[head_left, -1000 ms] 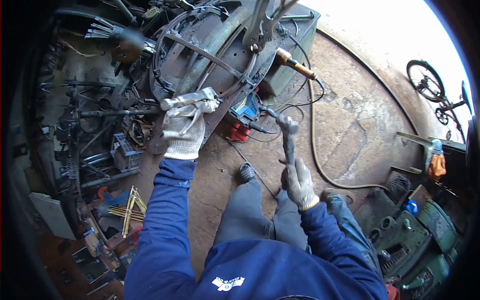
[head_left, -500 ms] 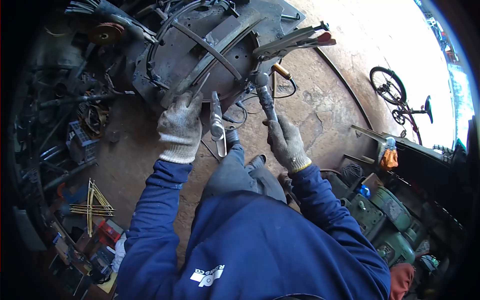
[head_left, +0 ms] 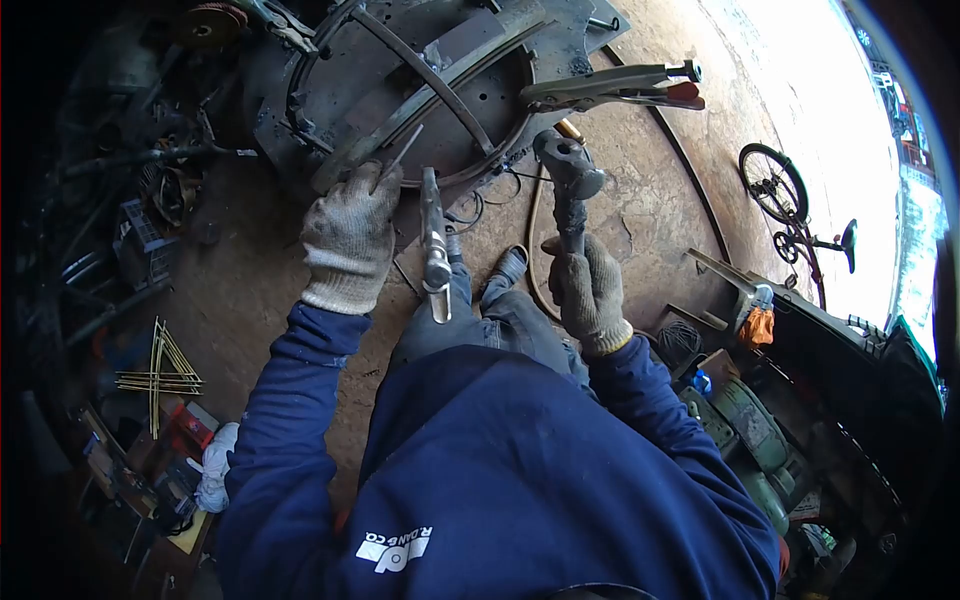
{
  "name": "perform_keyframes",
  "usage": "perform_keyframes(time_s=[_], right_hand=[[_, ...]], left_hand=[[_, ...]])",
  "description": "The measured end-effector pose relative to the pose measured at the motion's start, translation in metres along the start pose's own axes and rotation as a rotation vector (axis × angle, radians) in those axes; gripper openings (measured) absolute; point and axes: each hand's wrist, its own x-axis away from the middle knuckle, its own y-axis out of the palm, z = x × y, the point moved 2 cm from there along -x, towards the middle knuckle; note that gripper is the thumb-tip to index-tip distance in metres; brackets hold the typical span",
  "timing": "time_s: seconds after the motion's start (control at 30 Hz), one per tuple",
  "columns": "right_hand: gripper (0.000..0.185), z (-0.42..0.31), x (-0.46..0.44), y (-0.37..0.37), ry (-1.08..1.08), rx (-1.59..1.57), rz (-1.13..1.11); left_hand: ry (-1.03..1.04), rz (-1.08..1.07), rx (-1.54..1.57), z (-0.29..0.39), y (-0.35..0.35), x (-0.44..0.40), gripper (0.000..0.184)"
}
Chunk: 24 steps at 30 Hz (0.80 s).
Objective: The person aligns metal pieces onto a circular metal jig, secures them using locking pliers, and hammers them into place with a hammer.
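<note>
My right hand (head_left: pixel 588 295), in a knitted work glove, grips a hammer (head_left: pixel 570 175) by its dark handle, head up, beside the metal workpiece. My gloved left hand (head_left: pixel 350 235) is closed round a thin metal rod (head_left: pixel 404 150) at the near edge of the workpiece. That workpiece has a curved metal rim (head_left: pixel 518 130) with a curved crossbar (head_left: pixel 425 75) and a long straight bar (head_left: pixel 440 92) over a dark steel plate (head_left: pixel 480 110). Locking pliers (head_left: pixel 600 88) clamp its right side. A second pair of locking pliers (head_left: pixel 435 240) points toward me between my hands.
A bicycle (head_left: pixel 790 205) stands at the right, near a long dark hose (head_left: pixel 690 160). Green machinery (head_left: pixel 745 425) sits at the lower right. Brass-coloured rods (head_left: pixel 160 375) lie crossed at the lower left. A grinding disc (head_left: pixel 210 25) is at the upper left.
The hammer has swung right, away from the workpiece, and its head has turned. My right hand has shifted right. My left hand keeps its grip near the workpiece's edge. One foot has moved outward.
</note>
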Motion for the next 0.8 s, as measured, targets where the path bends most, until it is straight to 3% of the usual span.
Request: perform_keyframes(time_s=[0.07, 0.13, 0.2, 0.27, 0.37, 0.43, 0.53, 0.63, 0.77, 0.8], right_hand=[[0.033, 0.0, -0.005, 0.0, -0.147, 0.022, -0.005], [0.034, 0.007, -0.019, 0.001, 0.062, 0.173, -0.03], [0.034, 0.018, -0.018, -0.005, 0.106, 0.273, -0.049], [0.043, 0.042, 0.005, -0.01, 0.02, -0.063, -0.011], [0.042, 0.069, 0.038, -0.019, 0.132, -0.152, -0.016], [0.041, 0.09, 0.053, -0.022, 0.095, -0.057, 0.018], [0.039, 0.117, 0.078, -0.029, 0.411, 0.027, 0.032], [0.046, 0.148, 0.093, -0.035, 0.575, 0.085, 0.043], [0.049, 0.185, 0.099, -0.03, 0.778, -0.009, 0.037], [0.049, 0.208, 0.102, -0.024, 0.786, -0.153, 0.043]], left_hand=[[-0.007, -0.005, 0.003, -0.002, 0.004, 0.001, 0.039], [-0.014, -0.014, 0.009, -0.002, 0.005, 0.002, 0.048], [-0.047, -0.007, -0.002, 0.0, 0.004, 0.001, 0.033], [-0.052, 0.017, -0.003, 0.001, 0.004, 0.002, 0.032], [-0.075, 0.066, 0.014, 0.002, 0.008, 0.005, 0.03], [-0.083, 0.113, 0.153, 0.003, 0.003, 0.005, 0.03], [-0.124, 0.091, 0.188, 0.005, 0.0, 0.007, 0.036], [-0.116, 0.101, 0.14, 0.001, 0.011, 0.015, 0.041], [-0.077, 0.135, 0.062, -0.008, 0.04, 0.038, 0.034], [-0.041, 0.103, -0.363, -0.005, 0.045, 0.048, 0.033]])
